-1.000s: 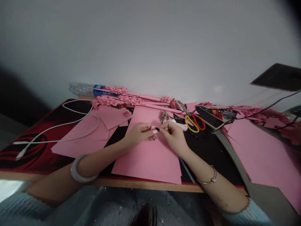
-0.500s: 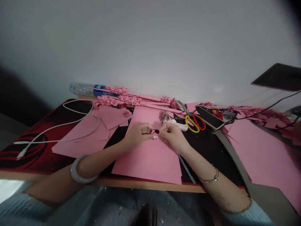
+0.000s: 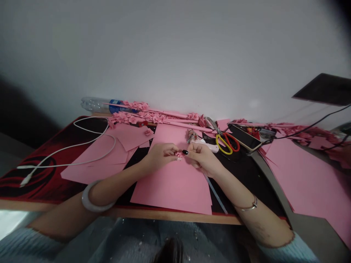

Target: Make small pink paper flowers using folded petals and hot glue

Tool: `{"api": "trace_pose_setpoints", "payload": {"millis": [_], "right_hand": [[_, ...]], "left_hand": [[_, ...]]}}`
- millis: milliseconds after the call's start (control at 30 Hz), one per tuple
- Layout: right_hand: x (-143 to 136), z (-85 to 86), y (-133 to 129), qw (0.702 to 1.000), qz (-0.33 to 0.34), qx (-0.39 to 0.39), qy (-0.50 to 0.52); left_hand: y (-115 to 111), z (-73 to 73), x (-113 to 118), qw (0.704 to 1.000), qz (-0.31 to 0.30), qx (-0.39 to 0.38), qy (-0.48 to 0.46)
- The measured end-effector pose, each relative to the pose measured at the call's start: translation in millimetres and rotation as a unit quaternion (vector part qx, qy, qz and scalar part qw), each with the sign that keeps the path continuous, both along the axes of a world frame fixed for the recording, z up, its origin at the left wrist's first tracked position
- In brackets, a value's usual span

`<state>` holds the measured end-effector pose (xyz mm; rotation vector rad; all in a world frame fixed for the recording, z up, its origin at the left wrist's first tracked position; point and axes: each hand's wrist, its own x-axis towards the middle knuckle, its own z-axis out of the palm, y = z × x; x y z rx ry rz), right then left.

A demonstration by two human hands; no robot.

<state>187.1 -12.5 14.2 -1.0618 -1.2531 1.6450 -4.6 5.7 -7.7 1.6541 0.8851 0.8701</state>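
Between my hands is a small pink paper flower (image 3: 179, 155), above a large pink sheet (image 3: 172, 188). My left hand (image 3: 161, 156) pinches the flower from the left, thumb below it. From the right, my right hand (image 3: 202, 157) has its closed thumb and forefinger at the flower's edge; whether they grip the paper is hard to tell. Just beyond the right hand lie a white tool (image 3: 210, 147), partly hidden by it, and scissors (image 3: 231, 141) with yellow and red handles. One loose pink flower (image 3: 148, 131) sits on smaller pink sheets (image 3: 134, 137) to the left.
Pink paper flowers with rolled stems (image 3: 156, 117) line the wall beside a clear plastic bottle (image 3: 95, 105). A white cable (image 3: 68, 162) loops across the left side. A phone (image 3: 245, 137) lies right of the scissors, with more pink sheets (image 3: 307, 179) at the far right.
My right thumb and fingertips have shifted slightly at the flower, and the right wrist has turned a little. The left hand stays nearly in place, still holding the flower.
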Motion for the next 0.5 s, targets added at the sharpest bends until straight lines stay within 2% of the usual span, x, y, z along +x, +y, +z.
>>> {"api": "trace_pose_setpoints", "payload": {"millis": [133,233,300,367,467,500], "right_hand": [[0.9,-2.7,2.3,0.99,-0.072,0.11,-0.04],[3.3,-5.3,4.6,0.963,-0.128,0.201,-0.126],[4.6,-5.9,4.7,0.938,-0.148,0.257,-0.178],[5.2,-5.3,3.3,0.917,-0.151,0.297,-0.218],[5.4,-3.2,0.2,0.899,-0.142,0.325,-0.258],[5.3,-2.6,-0.6,0.895,-0.14,0.331,-0.266]], "left_hand": [[10.0,4.1,-7.9,0.998,0.041,0.045,-0.008],[22.2,11.0,-20.2,0.983,0.13,0.111,0.06],[31.0,16.8,-30.7,0.95,0.177,0.199,0.163],[39.7,21.5,-41.6,0.934,0.196,0.226,0.197],[51.6,24.6,-55.5,0.871,0.209,0.297,0.331],[55.0,24.5,-59.2,0.866,0.209,0.299,0.343]]}}
